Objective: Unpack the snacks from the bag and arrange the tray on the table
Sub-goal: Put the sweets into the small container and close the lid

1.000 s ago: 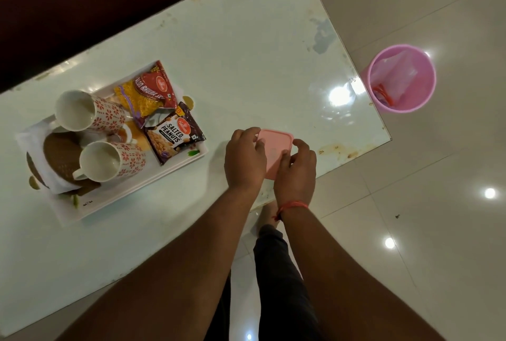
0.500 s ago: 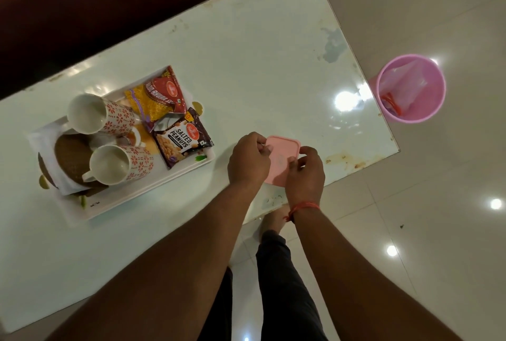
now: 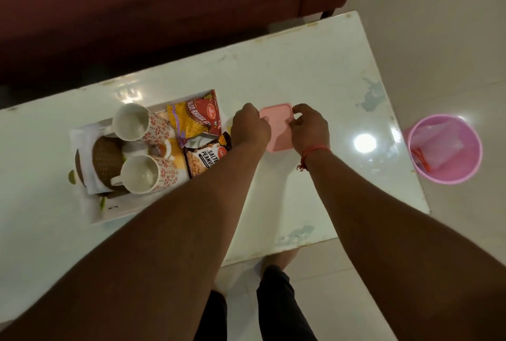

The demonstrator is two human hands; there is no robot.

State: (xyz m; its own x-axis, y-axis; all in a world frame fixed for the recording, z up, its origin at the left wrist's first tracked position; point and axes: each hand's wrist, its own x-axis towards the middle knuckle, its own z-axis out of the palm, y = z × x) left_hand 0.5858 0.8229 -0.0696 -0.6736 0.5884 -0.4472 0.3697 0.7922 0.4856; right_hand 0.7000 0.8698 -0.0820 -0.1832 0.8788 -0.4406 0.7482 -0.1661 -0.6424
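Beside the white rectangular tray (image 3: 109, 210), left hand (image 3: 250, 128) and right hand (image 3: 310, 127) both grip a pink square plastic lidded box (image 3: 276, 128), apparently placing it; next likely releasing or opening it.

You get dim, warm indoor light. Ceiling lamp glare blooms on glossy table (image 3: 315, 72), 1 bright spot near right edge. Soft shadows under your arms. Slight blur throughout; wide-angle bending at edges.

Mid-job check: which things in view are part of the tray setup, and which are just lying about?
Job:
pink box, held by left hand and right hand
tray
two snack packets
two mugs

Lying about:
pink bin on the floor
sofa
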